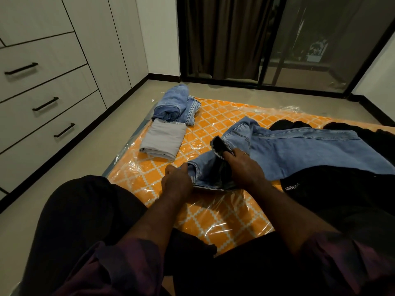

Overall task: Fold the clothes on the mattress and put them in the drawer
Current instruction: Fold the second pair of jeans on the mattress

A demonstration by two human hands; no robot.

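Observation:
Light blue jeans lie spread across the orange patterned mattress, legs running to the right. My left hand pinches the waistband edge at its near left corner. My right hand presses on the waist area, fingers on the fabric beside a dark pocket lining. A folded grey garment and folded blue jeans sit at the mattress's far left corner. Black clothes with white lettering lie at the right, partly under the jeans.
White drawers with black handles line the wall at the left, all closed. Beige floor runs between them and the mattress. Dark curtains and a glass sliding door stand at the back. My dark-trousered knees fill the foreground.

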